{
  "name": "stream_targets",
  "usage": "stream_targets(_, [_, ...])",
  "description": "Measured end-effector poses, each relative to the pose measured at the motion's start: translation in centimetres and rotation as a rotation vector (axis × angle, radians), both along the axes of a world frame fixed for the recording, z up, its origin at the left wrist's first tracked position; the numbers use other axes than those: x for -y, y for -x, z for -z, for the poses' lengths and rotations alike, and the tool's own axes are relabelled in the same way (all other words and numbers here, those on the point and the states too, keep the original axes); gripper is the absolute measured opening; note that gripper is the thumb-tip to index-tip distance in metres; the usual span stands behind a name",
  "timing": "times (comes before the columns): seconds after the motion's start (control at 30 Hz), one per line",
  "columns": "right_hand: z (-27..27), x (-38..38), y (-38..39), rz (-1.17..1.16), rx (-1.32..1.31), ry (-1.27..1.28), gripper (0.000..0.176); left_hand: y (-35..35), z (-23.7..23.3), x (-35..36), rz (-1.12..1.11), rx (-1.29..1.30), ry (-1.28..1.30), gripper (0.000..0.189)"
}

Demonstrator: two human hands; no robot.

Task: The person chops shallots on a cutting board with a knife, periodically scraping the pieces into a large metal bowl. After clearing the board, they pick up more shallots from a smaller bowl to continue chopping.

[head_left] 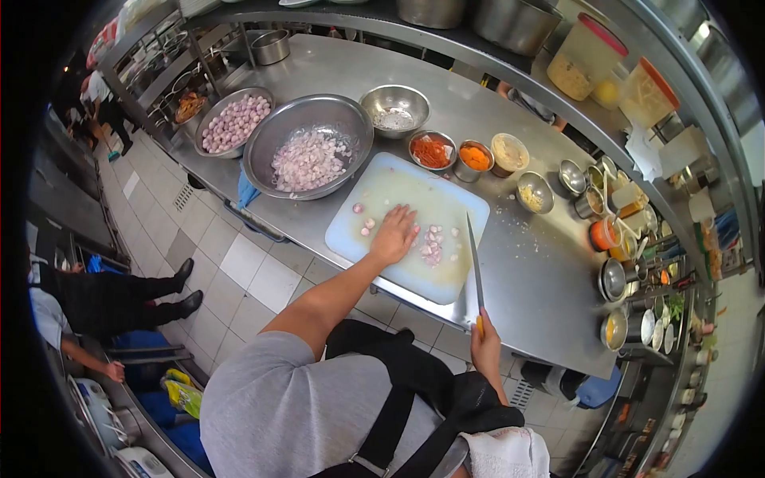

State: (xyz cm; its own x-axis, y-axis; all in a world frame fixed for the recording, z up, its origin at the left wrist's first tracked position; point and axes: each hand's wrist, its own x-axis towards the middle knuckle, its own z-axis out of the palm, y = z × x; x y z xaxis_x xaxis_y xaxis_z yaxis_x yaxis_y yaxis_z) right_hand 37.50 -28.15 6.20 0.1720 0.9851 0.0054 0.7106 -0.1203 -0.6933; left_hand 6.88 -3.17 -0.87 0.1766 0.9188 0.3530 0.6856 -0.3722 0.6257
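1. Right grip point(484, 349) wrapped round the knife point(476, 275), blade pointing to twelve over the cutting board's point(390, 179) edge; contact there is hard to judge.
2. Left grip point(393, 237) stretched flat, palm down, mid-board!
3. Chopped shallots point(431, 248) at its four o'clock, loose shallots point(358, 208) around ten.
4. Steel bowl point(263, 159) on the surface point(534, 295), board's ten o'clock, heaped with pieces.

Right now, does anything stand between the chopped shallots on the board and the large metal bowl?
Yes: the left hand, spread over the cutting board, stands between the chopped shallots and the large metal bowl. The knife in the right hand is outside that path.
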Motion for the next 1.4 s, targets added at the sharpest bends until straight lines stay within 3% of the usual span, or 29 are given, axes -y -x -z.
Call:
stream_targets(0.13, [4.0, -4.3, 3.1, -0.080, 0.005, 0.093, 0.057, -0.2, 0.1, 0.0, -0.009, -0.118, 0.038, 0.055])
stream_targets(0.23, [3.2, -4.0, 7.2, -0.157, 0.001, 0.151, 0.057, -0.3, 0.1, 0.0, -0.002, -0.119, 0.034, 0.055])
stream_targets(0.3, [3.2, -3.4, 9.2, -0.268, -0.092, 0.063, 0.053, -0.3, 0.3, 0.1, -0.010, -0.078, 0.047, 0.055])
stream_targets(0.4, [4.0, -2.9, 10.4, -0.126, -0.218, 0.081, 0.052, -0.2, 0.4, -0.3, 0.013, -0.043, 0.066, 0.056])
stream_targets(0.43, [8.0, -2.3, 9.8, -0.073, -0.268, 0.010, 0.051, 0.0, 0.4, -0.4, 0.032, -0.040, 0.079, 0.058])
stream_targets(0.47, [8.0, -2.0, 9.7, -0.053, -0.277, 0.017, 0.051, 0.2, 0.3, -0.7, 0.050, -0.049, 0.089, 0.058])
stream_targets(0.53, [5.8, -0.1, 10.1, 0.336, -1.039, 0.306, 0.051, 0.3, 0.1, -0.6, 0.123, -0.061, 0.084, 0.058])
stream_targets(0.57, [4.2, 0.3, 11.2, 0.457, -1.241, 0.294, 0.050, 0.4, -0.1, -0.7, 0.148, -0.062, 0.093, 0.058])
stream_targets(0.67, [7.4, 3.4, 13.4, 0.489, -1.377, 0.241, 0.047, 0.7, -0.8, -1.4, 0.289, -0.059, 0.092, 0.058])
stream_targets(0.8, [6.7, 3.2, 21.4, 0.629, -1.496, 0.103, 0.044, 0.9, -1.7, -1.6, 0.460, -0.054, 0.071, 0.061])
stream_targets(0.97, [7.0, -1.7, 29.7, 0.565, -1.448, 0.104, 0.045, 0.8, -2.5, -0.7, 0.496, 0.007, 0.060, 0.062])
stream_targets(1.07, [6.2, -4.5, 32.6, 0.591, -1.490, 0.095, 0.042, 0.8, -1.0, -1.4, 0.529, 0.025, 0.041, 0.048])
stream_targets(1.13, [6.7, -5.0, 33.2, 0.546, -1.460, 0.082, 0.044, 0.5, 0.0, -2.0, 0.487, 0.258, 0.118, 0.035])
stream_targets(1.23, [4.9, -6.4, 33.3, 0.466, -1.382, 0.087, 0.045, 0.5, -0.7, -2.6, 0.426, 0.530, 0.246, 0.033])
stream_targets(1.33, [-0.3, -8.2, 33.7, 0.456, -1.301, 0.082, 0.042, 1.5, -5.4, -5.0, 0.420, 0.629, 0.109, 0.034])
stream_targets(1.4, [-4.6, -10.7, 33.5, 0.266, -1.080, 0.075, 0.045, 4.3, -11.5, -7.4, 0.380, 0.733, 0.051, 0.032])
